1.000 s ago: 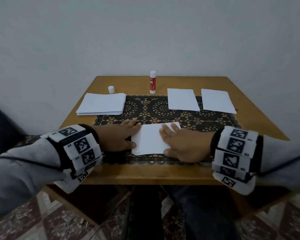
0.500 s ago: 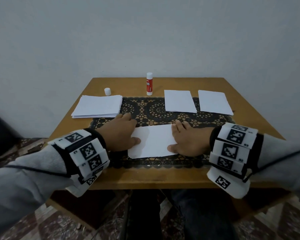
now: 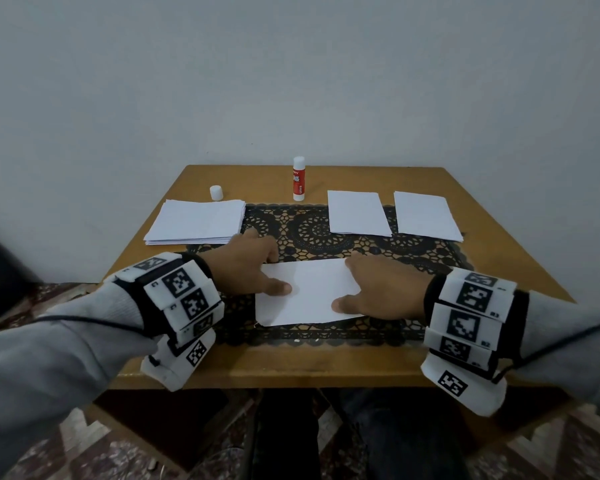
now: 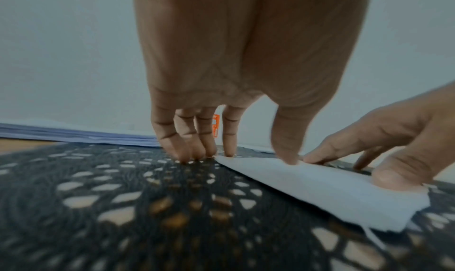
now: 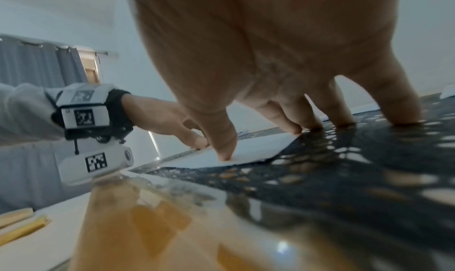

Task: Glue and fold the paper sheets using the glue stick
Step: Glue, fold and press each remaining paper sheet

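Observation:
A folded white paper sheet [image 3: 309, 292] lies on the black lace mat [image 3: 312, 230] near the table's front edge. My left hand [image 3: 246, 268] rests flat at its left end, thumb pressing on the sheet [image 4: 320, 185], fingertips [image 4: 194, 150] on the mat. My right hand [image 3: 378, 289] lies flat at the right end, thumb on the paper [image 5: 246, 152]. The red-and-white glue stick [image 3: 299, 179] stands uncapped at the back, its white cap [image 3: 216, 192] off to the left.
A stack of white sheets [image 3: 198, 221] lies at the back left. Two folded papers [image 3: 357, 213] [image 3: 426, 216] lie at the back right. The wooden table [image 3: 291, 365] stands against a plain wall; its front edge is close to my wrists.
Both hands slid outward along the folded sheet, the right one from its middle to its right end, the left toward the left end. The head view shifted slightly.

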### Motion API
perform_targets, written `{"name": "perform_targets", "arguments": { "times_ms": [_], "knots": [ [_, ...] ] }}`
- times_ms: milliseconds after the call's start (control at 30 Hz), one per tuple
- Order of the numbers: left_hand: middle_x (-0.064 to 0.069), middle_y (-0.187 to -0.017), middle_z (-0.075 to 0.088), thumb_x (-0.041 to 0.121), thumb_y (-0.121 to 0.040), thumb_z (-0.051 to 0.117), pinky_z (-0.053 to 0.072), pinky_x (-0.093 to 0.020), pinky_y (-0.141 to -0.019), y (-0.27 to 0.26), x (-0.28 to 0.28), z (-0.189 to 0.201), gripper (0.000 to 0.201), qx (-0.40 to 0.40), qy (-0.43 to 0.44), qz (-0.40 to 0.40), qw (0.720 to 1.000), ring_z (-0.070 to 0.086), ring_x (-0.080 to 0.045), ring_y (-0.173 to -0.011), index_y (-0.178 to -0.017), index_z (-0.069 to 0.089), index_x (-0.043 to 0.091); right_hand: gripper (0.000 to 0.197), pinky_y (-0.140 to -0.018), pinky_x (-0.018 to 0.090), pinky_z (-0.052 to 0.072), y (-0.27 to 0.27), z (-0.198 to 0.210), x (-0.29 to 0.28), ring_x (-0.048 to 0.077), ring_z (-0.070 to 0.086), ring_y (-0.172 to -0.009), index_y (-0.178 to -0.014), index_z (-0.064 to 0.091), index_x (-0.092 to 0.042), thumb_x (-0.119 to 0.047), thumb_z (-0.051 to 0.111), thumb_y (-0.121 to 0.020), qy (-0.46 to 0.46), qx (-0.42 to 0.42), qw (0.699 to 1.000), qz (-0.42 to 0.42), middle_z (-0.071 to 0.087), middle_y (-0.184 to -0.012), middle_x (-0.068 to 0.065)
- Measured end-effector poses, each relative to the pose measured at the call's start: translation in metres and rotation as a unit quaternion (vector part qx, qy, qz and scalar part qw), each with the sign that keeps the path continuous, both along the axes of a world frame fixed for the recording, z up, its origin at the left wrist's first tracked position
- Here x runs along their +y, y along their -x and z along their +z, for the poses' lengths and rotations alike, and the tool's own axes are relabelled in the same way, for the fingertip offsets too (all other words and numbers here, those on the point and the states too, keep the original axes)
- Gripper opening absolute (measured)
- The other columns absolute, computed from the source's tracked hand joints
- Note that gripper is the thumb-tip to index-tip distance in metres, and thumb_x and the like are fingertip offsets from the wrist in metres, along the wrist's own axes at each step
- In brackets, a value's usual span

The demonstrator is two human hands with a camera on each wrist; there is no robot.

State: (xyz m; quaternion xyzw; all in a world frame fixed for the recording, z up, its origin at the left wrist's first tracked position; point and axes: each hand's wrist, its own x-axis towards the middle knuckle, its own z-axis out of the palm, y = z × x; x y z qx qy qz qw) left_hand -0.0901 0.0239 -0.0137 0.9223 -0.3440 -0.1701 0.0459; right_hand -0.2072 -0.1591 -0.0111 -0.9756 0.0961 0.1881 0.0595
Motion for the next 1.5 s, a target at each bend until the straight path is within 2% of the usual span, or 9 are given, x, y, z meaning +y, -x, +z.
{"name": "perform_targets", "arguments": {
  "times_ms": [100,300,567,733,833,933,1133,1367,1500],
  "knots": [
    [0.002,-0.121,0.039,0.063,-0.069,0.07,0.039,-0.038,-0.099,0.004,0.0,-0.002,0.072,0.008,-0.031,-0.017,0.999,0.036,-0.016,-0.112,-0.123,0.041,0.024,0.071,-0.092,0.04,0.047,0.0,0.0,-0.004,0.021,0.051,-0.107,-0.134,0.041,-0.014,-0.06,0.06,-0.085,0.0,-0.02,1.0,0.007,0.054,-0.123,0.002],
    [-0.001,-0.12,0.052,0.051,-0.072,0.076,0.044,-0.031,-0.09,0.003,-0.005,0.0,0.076,0.046,-0.003,0.018,0.999,0.049,-0.018,-0.106,-0.127,0.038,0.017,0.072,-0.094,0.043,0.047,-0.001,-0.004,-0.008,0.021,0.053,-0.108,-0.133,0.043,-0.016,-0.06,0.065,-0.08,-0.013,-0.05,0.999,0.015,0.056,-0.124,0.001],
    [-0.003,-0.098,0.06,0.03,-0.082,0.073,0.042,-0.026,-0.067,0.002,-0.005,0.002,0.033,0.049,0.055,0.027,0.997,0.053,-0.015,-0.083,-0.105,0.06,0.009,0.072,-0.095,0.043,0.047,-0.003,-0.01,-0.013,0.021,0.053,-0.111,-0.132,0.046,-0.016,-0.06,0.067,-0.078,-0.035,-0.083,0.996,0.026,0.057,-0.126,0.0],
    [0.0,-0.093,0.063,0.018,-0.087,0.067,0.045,-0.023,-0.068,-0.005,0.015,0.021,0.01,0.064,0.168,0.031,0.983,0.059,-0.016,-0.085,-0.091,0.059,0.015,0.02,-0.074,0.022,0.047,-0.012,-0.002,-0.018,0.009,0.062,-0.09,-0.098,0.066,-0.02,-0.036,0.07,-0.086,-0.193,-0.191,0.962,-0.015,0.067,-0.099,-0.007],
    [-0.012,-0.095,0.068,0.017,-0.085,0.07,0.054,-0.045,-0.082,-0.018,0.034,0.033,0.011,0.108,0.242,0.063,0.962,0.065,-0.03,-0.09,-0.089,0.063,0.01,0.02,-0.057,0.017,0.046,-0.025,0.003,-0.018,0.004,0.061,-0.063,-0.073,0.065,-0.008,-0.02,0.067,-0.09,-0.343,-0.203,0.915,-0.06,0.066,-0.071,-0.001],
    [-0.018,-0.102,0.067,0.026,-0.074,0.073,0.05,-0.056,-0.09,-0.028,0.05,0.035,0.018,0.139,0.323,0.132,0.927,0.064,-0.037,-0.097,-0.084,0.063,0.015,0.021,-0.046,0.019,0.045,-0.04,0.007,-0.007,0.009,0.057,-0.051,-0.073,0.063,-0.002,-0.011,0.063,-0.092,-0.432,-0.197,0.875,-0.094,0.063,-0.063,0.007],
    [-0.012,-0.102,0.065,0.016,-0.095,0.057,0.051,-0.039,-0.077,-0.049,0.068,0.028,0.012,0.189,0.446,0.284,0.827,0.062,-0.029,-0.089,-0.099,0.056,0.005,0.02,-0.043,0.024,0.044,-0.087,0.003,0.03,0.013,0.052,-0.045,-0.077,0.057,-0.007,-0.016,0.059,-0.095,-0.447,-0.252,0.843,-0.161,0.054,-0.058,0.005],
    [-0.006,-0.076,0.06,-0.001,-0.091,0.056,0.052,-0.024,-0.051,-0.075,0.091,0.02,0.013,0.133,0.391,0.319,0.853,0.058,-0.016,-0.063,-0.084,0.057,0.011,0.011,-0.047,0.028,0.05,-0.133,0.002,0.063,0.018,0.058,-0.054,-0.09,0.049,-0.004,-0.011,0.049,-0.099,-0.404,-0.172,0.875,-0.205,0.054,-0.071,0.01],
    [-0.012,-0.083,0.06,0.0,-0.089,0.059,0.056,-0.034,-0.065,-0.092,0.096,0.016,0.012,0.093,0.382,0.348,0.851,0.058,-0.021,-0.068,-0.098,0.057,0.008,0.01,-0.04,0.027,0.044,-0.156,0.008,0.075,0.019,0.053,-0.051,-0.097,0.047,-0.002,-0.011,0.043,-0.099,-0.396,-0.116,0.88,-0.233,0.052,-0.073,0.012]
  ]
}}
